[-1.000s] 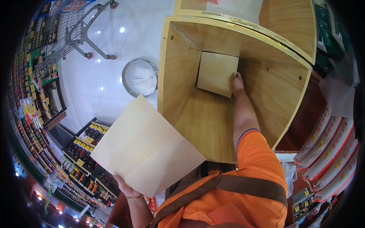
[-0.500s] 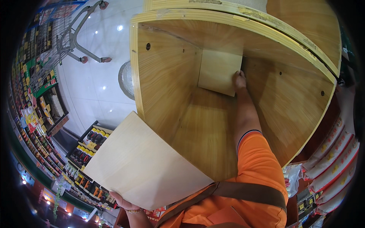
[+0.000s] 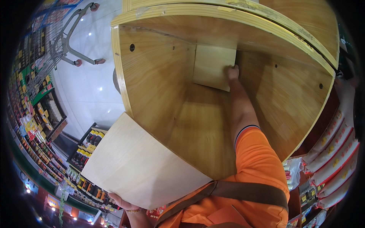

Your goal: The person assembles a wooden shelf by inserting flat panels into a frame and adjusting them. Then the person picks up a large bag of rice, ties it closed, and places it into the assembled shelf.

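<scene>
My right hand (image 3: pixel 232 72) reaches deep into an open wooden shelf box (image 3: pixel 152 87) and presses on the right edge of a small pale wooden panel (image 3: pixel 213 66) standing against the back. My left hand (image 3: pixel 123 202) holds a large pale wooden board (image 3: pixel 138 163) by its lower edge, tilted in front of the box's left side. My right arm wears an orange sleeve (image 3: pixel 258 163) with a brown strap across it.
A shopping trolley (image 3: pixel 64 38) stands on the white tiled floor (image 3: pixel 89 91) at upper left. Shelves of packaged goods (image 3: pixel 32 125) line the left. Bottles in a black crate (image 3: pixel 85 146) sit below the board. White and red sacks (image 3: pixel 334 155) are stacked at right.
My view has moved closer to the box, which now fills more of the picture. The right hand stays on the small panel and the left keeps the large board.
</scene>
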Demonstrator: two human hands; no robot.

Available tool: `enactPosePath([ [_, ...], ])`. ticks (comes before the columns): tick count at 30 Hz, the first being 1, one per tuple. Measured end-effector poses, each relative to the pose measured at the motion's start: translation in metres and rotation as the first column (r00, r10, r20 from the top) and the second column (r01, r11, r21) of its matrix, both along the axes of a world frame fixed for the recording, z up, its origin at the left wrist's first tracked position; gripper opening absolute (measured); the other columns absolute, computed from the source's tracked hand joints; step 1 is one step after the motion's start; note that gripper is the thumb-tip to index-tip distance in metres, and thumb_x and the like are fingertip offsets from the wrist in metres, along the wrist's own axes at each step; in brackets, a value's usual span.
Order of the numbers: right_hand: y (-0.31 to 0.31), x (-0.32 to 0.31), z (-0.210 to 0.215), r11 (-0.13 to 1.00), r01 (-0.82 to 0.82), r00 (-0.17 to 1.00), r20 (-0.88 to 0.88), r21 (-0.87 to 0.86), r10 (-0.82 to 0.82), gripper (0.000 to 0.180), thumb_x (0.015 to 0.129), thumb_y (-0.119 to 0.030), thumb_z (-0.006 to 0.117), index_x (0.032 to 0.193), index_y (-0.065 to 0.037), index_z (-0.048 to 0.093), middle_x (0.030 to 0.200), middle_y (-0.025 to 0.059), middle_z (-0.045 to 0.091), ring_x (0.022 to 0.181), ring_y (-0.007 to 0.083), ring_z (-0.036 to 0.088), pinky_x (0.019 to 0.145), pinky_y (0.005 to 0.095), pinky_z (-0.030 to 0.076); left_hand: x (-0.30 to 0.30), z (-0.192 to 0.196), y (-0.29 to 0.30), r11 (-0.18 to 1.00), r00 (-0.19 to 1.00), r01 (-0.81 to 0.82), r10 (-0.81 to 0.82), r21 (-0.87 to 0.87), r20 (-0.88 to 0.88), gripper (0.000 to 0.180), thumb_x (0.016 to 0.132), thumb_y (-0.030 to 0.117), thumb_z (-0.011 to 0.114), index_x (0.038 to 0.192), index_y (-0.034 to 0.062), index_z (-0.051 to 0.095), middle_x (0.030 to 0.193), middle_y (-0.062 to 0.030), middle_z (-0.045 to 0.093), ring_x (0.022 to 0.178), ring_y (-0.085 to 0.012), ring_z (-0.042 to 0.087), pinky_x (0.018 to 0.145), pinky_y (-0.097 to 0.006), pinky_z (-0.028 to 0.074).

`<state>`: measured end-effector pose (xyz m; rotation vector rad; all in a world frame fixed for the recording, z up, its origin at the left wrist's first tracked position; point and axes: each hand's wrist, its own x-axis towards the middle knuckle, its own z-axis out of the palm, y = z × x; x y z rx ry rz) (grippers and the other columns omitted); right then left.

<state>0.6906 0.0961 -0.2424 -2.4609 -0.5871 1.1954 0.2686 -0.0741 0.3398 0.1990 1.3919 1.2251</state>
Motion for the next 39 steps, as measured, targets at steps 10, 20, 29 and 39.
enactPosePath([
  [10, -0.003, -0.016, 0.103, 0.997, 0.030, 0.977, 0.214, -0.073, -0.013, 0.033, 0.097, -0.029, 0.051, 0.113, 0.000, 0.055, 0.106, 0.0266, 0.066, 0.102, 0.0442, 0.062, 0.089, 0.0505, 0.048, -0.002, 0.001, -0.003, 1.000, 0.999, 0.005, -0.006, 0.009, 0.049, 0.069, 0.100, 0.056, 0.041, 0.152, 0.0126, 0.030, 0.155, -0.0115, 0.035, 0.137, -0.0329, 0.040, 0.111, -0.054, 0.034],
  [20, 0.007, -0.017, 0.206, 0.992, -0.114, 0.964, 0.236, -0.052, 0.123, 0.028, 0.096, -0.029, 0.054, 0.108, -0.003, 0.055, 0.100, 0.0249, 0.067, 0.097, 0.0455, 0.063, 0.086, 0.0523, 0.049, 0.014, 0.012, 0.011, 0.993, 0.987, -0.119, 0.118, -0.003, 0.113, 0.067, 0.099, 0.053, 0.044, 0.149, 0.0088, 0.035, 0.151, -0.0134, 0.041, 0.133, -0.0337, 0.044, 0.109, -0.052, 0.037],
  [29, 0.006, 0.024, 0.435, 0.872, -0.409, 0.905, 0.240, 0.269, 0.351, 0.027, 0.095, -0.024, 0.057, 0.113, -0.005, 0.062, 0.101, 0.0224, 0.068, 0.092, 0.0365, 0.066, 0.083, 0.0431, 0.050, 0.013, 0.027, 0.054, 0.999, 0.889, -0.044, 0.052, -0.029, 0.455, 0.059, 0.102, 0.045, 0.046, 0.144, 0.0051, 0.039, 0.142, -0.0131, 0.050, 0.126, -0.0305, 0.051, 0.106, -0.047, 0.042],
  [39, -0.044, 0.073, 0.636, 0.798, 0.235, 0.893, -0.447, 0.555, 0.048, 0.026, 0.101, -0.017, 0.053, 0.114, 0.003, 0.063, 0.106, 0.0092, 0.069, 0.094, 0.0136, 0.065, 0.088, 0.0281, 0.050, 0.037, 0.023, 0.114, 0.962, 0.828, 0.265, -0.265, 0.071, 0.494, 0.054, 0.102, 0.040, 0.047, 0.143, 0.0048, 0.040, 0.138, -0.0108, 0.053, 0.124, -0.0245, 0.054, 0.102, -0.040, 0.046],
])
